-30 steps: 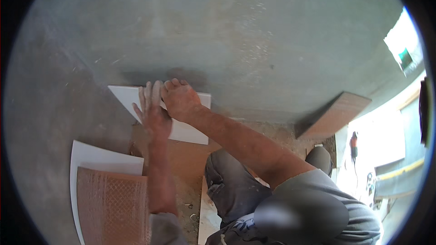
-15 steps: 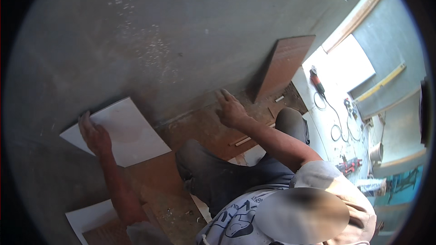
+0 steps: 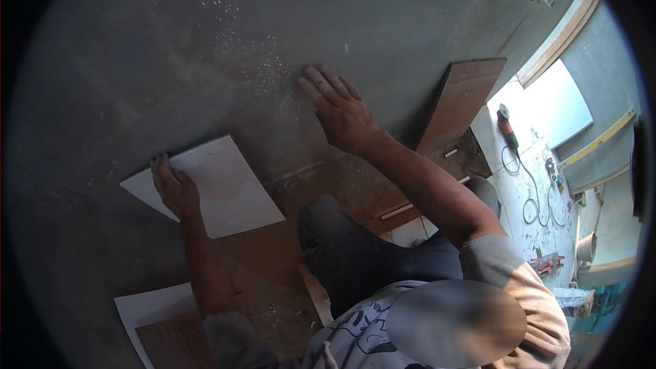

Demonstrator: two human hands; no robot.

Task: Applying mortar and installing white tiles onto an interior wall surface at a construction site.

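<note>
A white square tile (image 3: 232, 195) leans against the grey wall at the left. My left hand (image 3: 175, 188) is on its upper left part, fingers together near the edge and thumb apart on the face, holding it. Farther right and higher, my right hand (image 3: 342, 113) is raised at the wall (image 3: 383, 20), holding nothing. Its fingers are stretched out and lie flat, seemingly touching the wall. A faint reddish patch shows on the tile's face.
A brown board-like tile (image 3: 465, 99) leans on the wall to the right. Beyond it, an angle grinder (image 3: 506, 128) with a looped cord lies on the pale tiled floor (image 3: 523, 184). Another white tile (image 3: 150, 301) lies at lower left, partly under a brown piece (image 3: 174, 342).
My right hand has risen from low over the floor edge to the wall, fingers now spread flatter. My left hand stays on the tile. The whole view has shifted slightly.
</note>
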